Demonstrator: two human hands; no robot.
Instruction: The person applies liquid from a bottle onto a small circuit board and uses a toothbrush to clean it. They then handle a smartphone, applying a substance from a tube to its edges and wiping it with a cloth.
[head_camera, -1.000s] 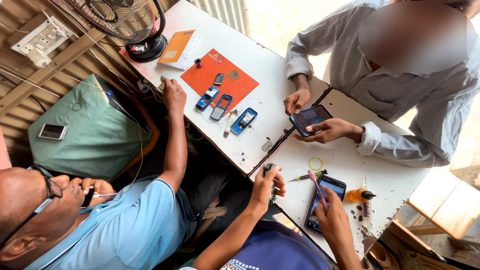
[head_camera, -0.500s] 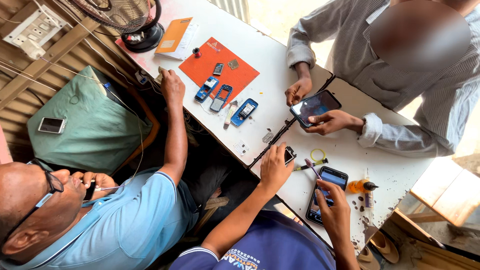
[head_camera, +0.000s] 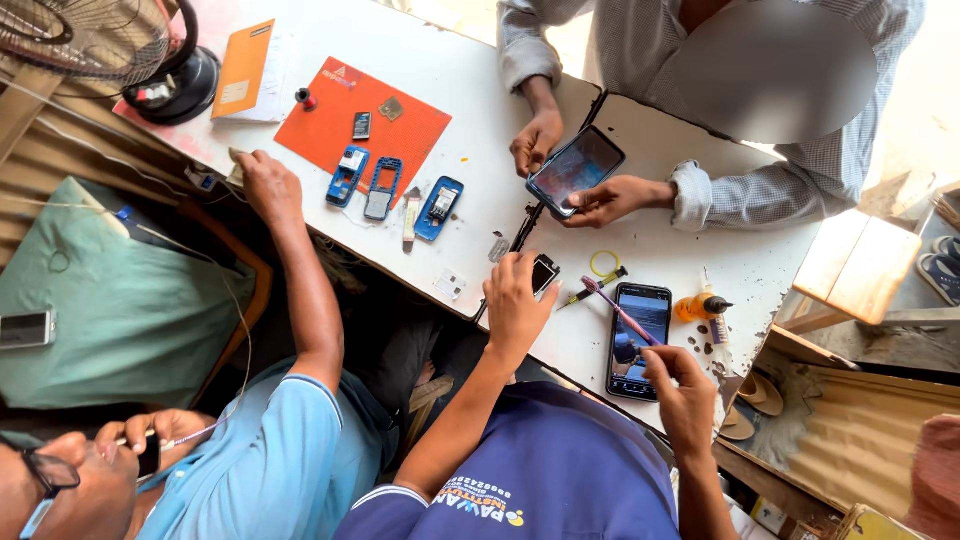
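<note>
A small dark phone part (head_camera: 544, 272) sits at the white counter's (head_camera: 480, 120) near edge, pinched from above. A thin pink-handled tool (head_camera: 622, 312) slants across a black smartphone (head_camera: 639, 339), which lies flat and face up, its screen lit, just beside that part.

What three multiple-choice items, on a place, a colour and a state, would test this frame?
1. The small black part is: A in the left hand; B on the fan; C on the green bag.
2. The three phone shells by the orange mat are: A red; B blue; C yellow.
3. The right hand is: A empty; B flat on the table; C shut on a thin tool.
A: that hand pinches it. B: all three show blue rims. C: the tool slants up from its grip.
</note>
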